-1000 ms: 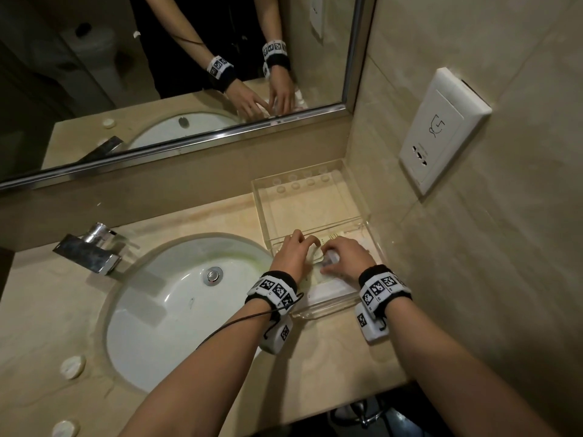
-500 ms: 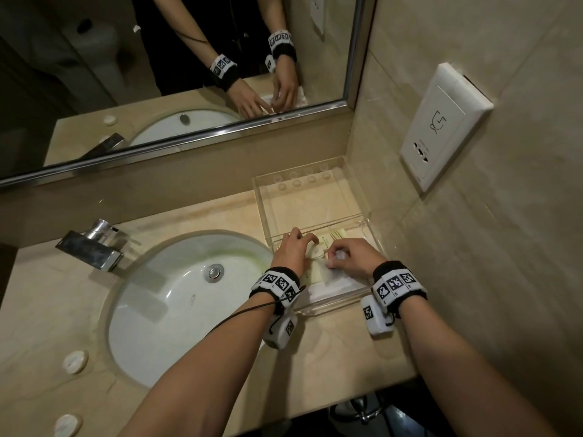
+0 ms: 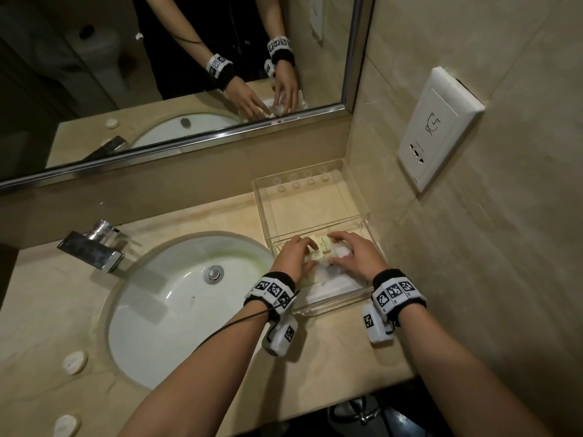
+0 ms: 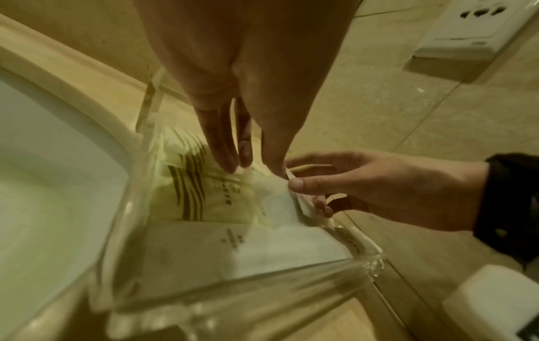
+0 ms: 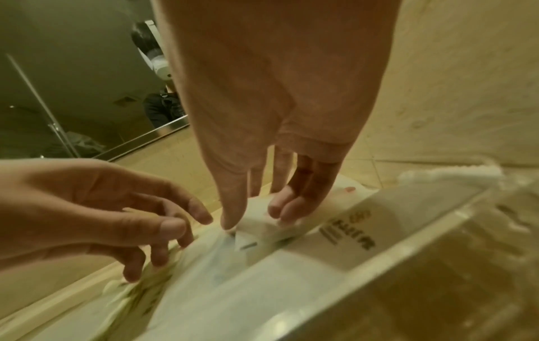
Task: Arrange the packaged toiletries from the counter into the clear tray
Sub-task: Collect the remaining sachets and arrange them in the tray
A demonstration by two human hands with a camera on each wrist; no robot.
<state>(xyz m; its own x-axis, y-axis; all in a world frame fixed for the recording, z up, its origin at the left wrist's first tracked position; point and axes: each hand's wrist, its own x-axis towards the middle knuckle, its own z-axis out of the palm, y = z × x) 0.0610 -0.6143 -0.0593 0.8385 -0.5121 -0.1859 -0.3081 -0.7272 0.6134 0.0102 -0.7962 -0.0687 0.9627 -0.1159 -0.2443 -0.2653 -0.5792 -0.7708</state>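
Note:
A clear tray [image 3: 307, 179] stands on the counter against the right wall, its far compartment bare. The near compartment holds a cream striped packet [image 4: 201, 196], a flat white packet [image 4: 262, 249] and a small white packet [image 5: 262, 227]. Both hands are inside this compartment. My left hand [image 3: 293, 252] rests its fingertips [image 4: 230, 161] on the striped packet, fingers nearly straight. My right hand [image 3: 353, 253] pinches the small white packet between thumb and fingers, just right of the left fingertips.
A white sink basin [image 3: 176, 304] with a chrome faucet [image 3: 91, 247] lies left of the tray. Two small round white items [image 3: 74, 362] sit on the counter's left edge. A wall socket [image 3: 438, 127] is on the right wall, and a mirror [image 3: 157, 74] is behind.
Both hands stay in the tray's near compartment. The right hand has shifted slightly over the packets and the cream packet shows more between the hands. The left hand barely moved.

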